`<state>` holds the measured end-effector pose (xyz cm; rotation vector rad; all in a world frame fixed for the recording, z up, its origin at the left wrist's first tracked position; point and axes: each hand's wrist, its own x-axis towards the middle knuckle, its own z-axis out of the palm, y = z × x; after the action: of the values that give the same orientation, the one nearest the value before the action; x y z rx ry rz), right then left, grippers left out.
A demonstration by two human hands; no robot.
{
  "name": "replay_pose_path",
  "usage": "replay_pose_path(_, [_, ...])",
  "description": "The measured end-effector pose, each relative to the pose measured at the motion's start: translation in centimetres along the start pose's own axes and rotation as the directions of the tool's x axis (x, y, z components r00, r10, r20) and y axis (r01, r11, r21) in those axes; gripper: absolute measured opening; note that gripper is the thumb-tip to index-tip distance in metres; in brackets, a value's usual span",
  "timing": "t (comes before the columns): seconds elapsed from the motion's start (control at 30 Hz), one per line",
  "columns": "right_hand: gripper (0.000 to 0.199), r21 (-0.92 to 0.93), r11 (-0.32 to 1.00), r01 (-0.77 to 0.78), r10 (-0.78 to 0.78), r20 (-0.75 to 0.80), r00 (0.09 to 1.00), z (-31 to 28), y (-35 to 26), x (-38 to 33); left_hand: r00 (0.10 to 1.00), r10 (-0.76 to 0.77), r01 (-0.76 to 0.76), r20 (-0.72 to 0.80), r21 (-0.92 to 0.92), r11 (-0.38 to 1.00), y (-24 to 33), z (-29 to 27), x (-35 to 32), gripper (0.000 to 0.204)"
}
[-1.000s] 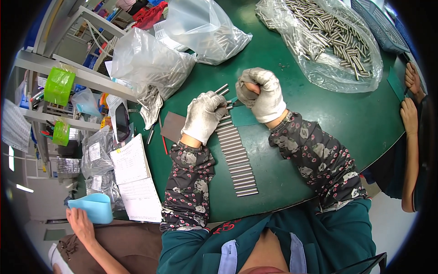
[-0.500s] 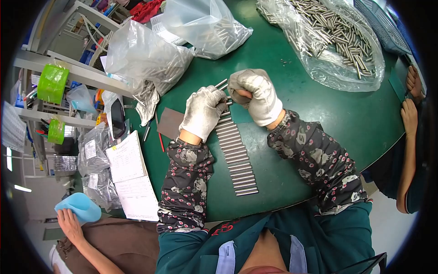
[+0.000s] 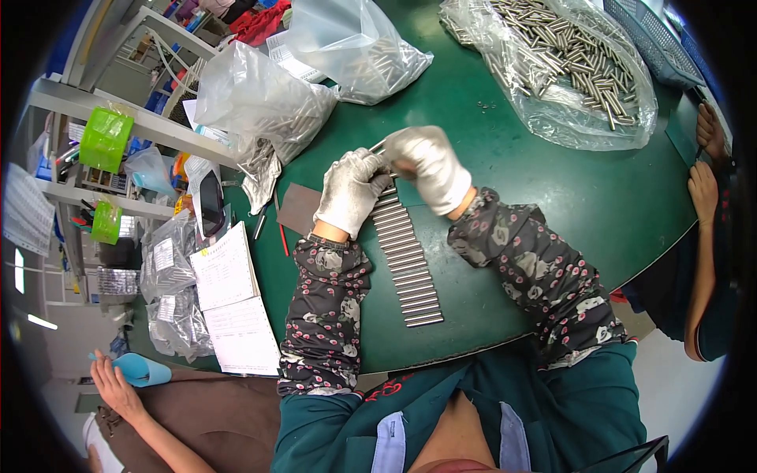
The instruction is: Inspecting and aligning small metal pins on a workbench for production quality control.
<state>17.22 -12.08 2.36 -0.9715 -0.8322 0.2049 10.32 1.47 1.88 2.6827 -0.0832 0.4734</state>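
A slanting row of short metal pins lies side by side on the green table. At its far end my gloved left hand has its fingers closed, and the end of one pin pokes out beyond them. My gloved right hand is curled just to the right, touching or nearly touching the left fingertips. Motion smears it, and whatever it may hold is hidden. A brown square sheet lies left of my left hand, with a thin red stick beside it.
An open clear bag of loose pins lies far right, near a blue-grey basket. Two more bags, one left and one at the back, hold pins. An open booklet lies left. A co-worker's hand rests at the right edge.
My right hand has shifted a little leftward, closer to my left hand. The whole view has tilted slightly. At lower left, another person's hand has moved on the blue cup.
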Motion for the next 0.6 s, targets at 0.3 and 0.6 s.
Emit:
replay_pose_path(0.3, [0.037, 0.31, 0.934, -0.18, 0.222, -0.108, 0.969, -1.6, 0.1, 0.2, 0.995, 0.081, -0.075, -0.059, 0.102, 0.992, 0.6, -0.2, -0.2, 0.024])
replay_pose_path(0.6, [0.036, 0.319, 0.932, -0.172, 0.224, -0.134, 0.965, -1.6, 0.0, 0.4, 0.994, 0.092, -0.087, -0.052, 0.089, 0.992, 0.5, -0.3, -0.3, 0.02])
